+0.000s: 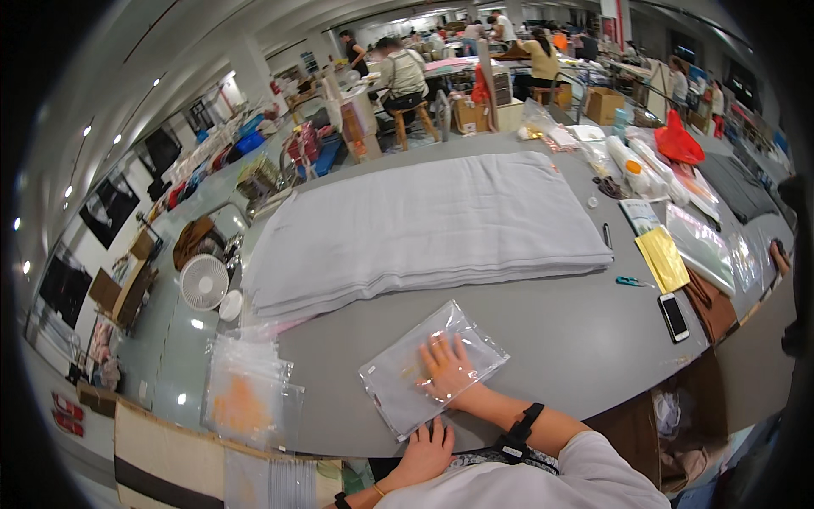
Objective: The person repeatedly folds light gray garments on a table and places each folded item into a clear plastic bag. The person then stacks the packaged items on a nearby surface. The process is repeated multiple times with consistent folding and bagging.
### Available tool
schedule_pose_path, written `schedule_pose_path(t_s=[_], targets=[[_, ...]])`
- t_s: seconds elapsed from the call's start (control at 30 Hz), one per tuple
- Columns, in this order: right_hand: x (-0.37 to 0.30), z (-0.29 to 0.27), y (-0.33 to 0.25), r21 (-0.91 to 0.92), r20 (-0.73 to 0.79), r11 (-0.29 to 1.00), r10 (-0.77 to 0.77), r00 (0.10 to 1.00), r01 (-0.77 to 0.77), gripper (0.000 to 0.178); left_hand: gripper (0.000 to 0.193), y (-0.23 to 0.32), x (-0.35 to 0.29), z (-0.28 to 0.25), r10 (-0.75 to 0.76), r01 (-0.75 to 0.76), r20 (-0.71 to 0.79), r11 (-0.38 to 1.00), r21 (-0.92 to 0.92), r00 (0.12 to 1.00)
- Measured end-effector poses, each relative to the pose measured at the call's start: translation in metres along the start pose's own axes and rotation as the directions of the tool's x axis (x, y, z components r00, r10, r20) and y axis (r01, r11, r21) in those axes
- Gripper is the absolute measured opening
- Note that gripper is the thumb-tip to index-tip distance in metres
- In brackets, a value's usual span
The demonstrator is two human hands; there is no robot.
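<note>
A clear plastic bag [394, 386] with a folded light-grey cloth inside lies aslant on the near part of the table. My right hand [448, 369] rests flat across it, fingers spread; whether the palm is on top of the film or under it, I cannot tell. At the bag's near edge is my left hand [428, 451], its fingers stretched out and slightly apart, the tips by the plastic. Just beyond the bag lies a wide, thick stack of folded light-grey cloth [432, 225].
Clear bags with orange print [246, 399] overhang the left table edge. On the right are a phone [674, 318], small teal snips [632, 281], a black pen [607, 236], a yellow packet [661, 257] and a red bag [678, 140]. A white fan [203, 282] stands left; people work behind.
</note>
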State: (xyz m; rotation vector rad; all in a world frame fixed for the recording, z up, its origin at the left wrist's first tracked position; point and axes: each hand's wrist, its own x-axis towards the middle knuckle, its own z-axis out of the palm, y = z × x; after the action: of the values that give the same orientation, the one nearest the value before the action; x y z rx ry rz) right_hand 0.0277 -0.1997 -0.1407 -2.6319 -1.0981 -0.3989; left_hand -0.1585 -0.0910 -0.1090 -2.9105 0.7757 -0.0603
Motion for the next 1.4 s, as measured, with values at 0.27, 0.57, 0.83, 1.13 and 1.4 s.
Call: schedule_pose_path(t_s=[0.27, 0.57, 0.83, 1.13, 1.4], targets=[[0.014, -0.004, 0.009, 0.119, -0.016, 0.989, 0.095, 0.995, -0.093, 0.091, 0.059, 0.001, 0.006, 0.005, 0.05, -0.045, -0.11, 0.998, 0.048, 0.993], [0.026, 0.0, 0.016, -0.008, 0.089, 0.99, 0.138, 0.986, -0.138, 0.091, 0.044, 0.01, 0.005, 0.015, 0.028, -0.021, -0.128, 0.998, 0.057, 0.991], [0.023, -0.011, 0.002, 0.065, 0.158, 0.993, -0.11, 0.981, 0.101, 0.072, 0.039, 0.006, 0.006, 0.004, 0.045, -0.022, -0.215, 0.994, 0.108, 0.976], [0.027, -0.014, -0.022, 0.349, 0.074, 0.856, -0.432, 0.899, 0.383, 0.063, 0.037, -0.03, -0.007, -0.034, 0.166, -0.27, -0.294, 0.893, -0.36, 0.941], [0.013, -0.035, -0.026, 0.489, 0.133, 0.82, -0.405, 0.905, 0.296, 0.05, 0.055, -0.179, 0.021, 0.003, -0.252, 0.006, -0.056, 0.239, -0.971, 0.966]])
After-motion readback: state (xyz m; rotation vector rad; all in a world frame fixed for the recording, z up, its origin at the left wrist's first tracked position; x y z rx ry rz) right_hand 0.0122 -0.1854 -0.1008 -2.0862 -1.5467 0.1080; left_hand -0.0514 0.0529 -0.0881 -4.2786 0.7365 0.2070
